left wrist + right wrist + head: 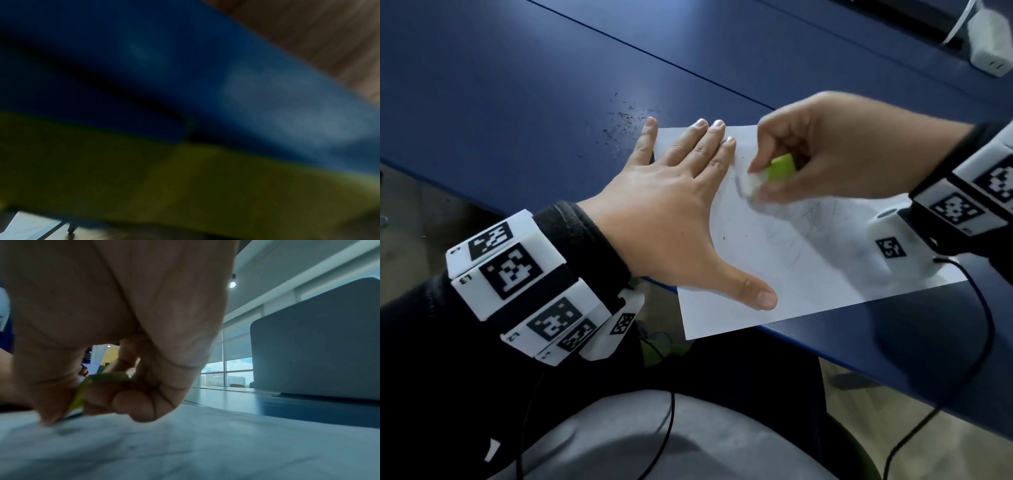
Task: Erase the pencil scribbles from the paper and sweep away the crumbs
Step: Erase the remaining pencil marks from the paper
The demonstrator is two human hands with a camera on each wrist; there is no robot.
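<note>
A white sheet of paper [791, 274] lies at the near edge of the blue table [517, 102], with faint pencil scribbles [794, 233] across its middle. My left hand [674, 205] presses flat on the sheet's left part, fingers straight and spread. My right hand [808, 154] pinches a white eraser in a green sleeve [774, 171], its white end down on the paper near the top edge. In the right wrist view the curled fingers [133, 402] hold the green sleeve [82, 391] just above the paper [205, 443]. The left wrist view is dark and blurred.
Dark eraser crumbs [625, 123] are scattered on the table just beyond the paper's top left corner. A white power adapter [989, 41] sits at the far right. The paper's near corner hangs over the table edge. A grey partition [318, 337] stands behind the table.
</note>
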